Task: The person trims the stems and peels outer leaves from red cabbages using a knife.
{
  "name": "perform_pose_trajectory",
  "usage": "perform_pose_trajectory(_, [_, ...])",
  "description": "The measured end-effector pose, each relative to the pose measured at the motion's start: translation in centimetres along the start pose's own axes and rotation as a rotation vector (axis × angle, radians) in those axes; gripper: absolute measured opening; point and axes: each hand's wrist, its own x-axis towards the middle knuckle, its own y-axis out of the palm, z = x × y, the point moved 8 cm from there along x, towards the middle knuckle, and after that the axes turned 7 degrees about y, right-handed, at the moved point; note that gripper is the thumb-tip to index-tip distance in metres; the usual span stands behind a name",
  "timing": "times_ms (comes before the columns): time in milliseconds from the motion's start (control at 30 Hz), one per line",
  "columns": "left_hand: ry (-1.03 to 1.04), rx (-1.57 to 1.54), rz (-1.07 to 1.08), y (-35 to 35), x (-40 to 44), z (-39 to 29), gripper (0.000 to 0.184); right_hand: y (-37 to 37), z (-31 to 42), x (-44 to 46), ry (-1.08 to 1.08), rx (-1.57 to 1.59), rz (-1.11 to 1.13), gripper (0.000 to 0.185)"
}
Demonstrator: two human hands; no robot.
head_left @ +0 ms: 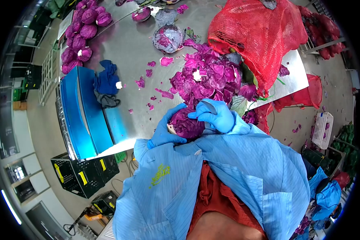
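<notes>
Both my hands wear blue gloves. My left hand (167,129) is wrapped round the left side of a red cabbage (187,125), close to my body at the table's near edge. A pale cut patch shows on the cabbage's lower left. My right hand (218,115) grips a small dark-bladed knife (209,107), its fingers closed at the cabbage's upper right. Just beyond both hands lies a heap of loose purple leaves (212,76). Farther off, a whole cabbage with greyish outer leaves (168,39) rests on the metal table (136,52).
A red mesh sack (252,36) lies at the table's right. Stacked cabbages (82,34) fill the far left corner. Nearer on the left are a blue box (86,112) and dark blue cloth (107,78). Black crates (82,174) stand below the table's left end.
</notes>
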Motion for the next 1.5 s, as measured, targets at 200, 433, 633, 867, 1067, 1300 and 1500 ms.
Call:
perform_pose_trajectory(200, [-0.059, -0.053, -0.081, -0.4, 0.0, 0.6, 0.107, -0.2, 2.7, -1.8, 0.069, -0.059, 0.056, 0.008])
perform_pose_trajectory(433, [-0.063, -0.04, -0.138, -0.6, 0.8, 0.1, 0.101, -0.5, 3.5, -0.5, 0.055, -0.57, -0.124, 0.046])
perform_pose_trajectory(633, [-0.102, 0.105, -0.083, -0.6, 1.6, -0.4, 0.099, -0.2, 1.8, 0.6, -0.046, -0.79, -0.101, 0.053])
perform_pose_trajectory(867, [-0.055, 0.481, -0.194, -1.8, 2.0, -1.0, 0.098, 0.0, 0.3, 0.9, 0.121, -0.936, 0.015, 0.035])
perform_pose_trajectory(1067, [0.181, 0.981, -0.27, -2.8, 2.2, -1.3, 0.095, 2.3, -0.8, 2.0, 0.271, -0.844, 0.172, 0.037])
perform_pose_trajectory(1300, [0.144, 0.719, -0.468, -4.0, 3.0, -0.5, 0.083, 4.9, 0.1, 3.1, 0.16, -0.556, 0.287, 0.04])
perform_pose_trajectory(1500, [-0.117, 0.078, -0.566, -5.3, 2.3, 2.5, 0.079, 2.9, 2.3, 4.1, 0.178, -0.694, 0.059, 0.044])
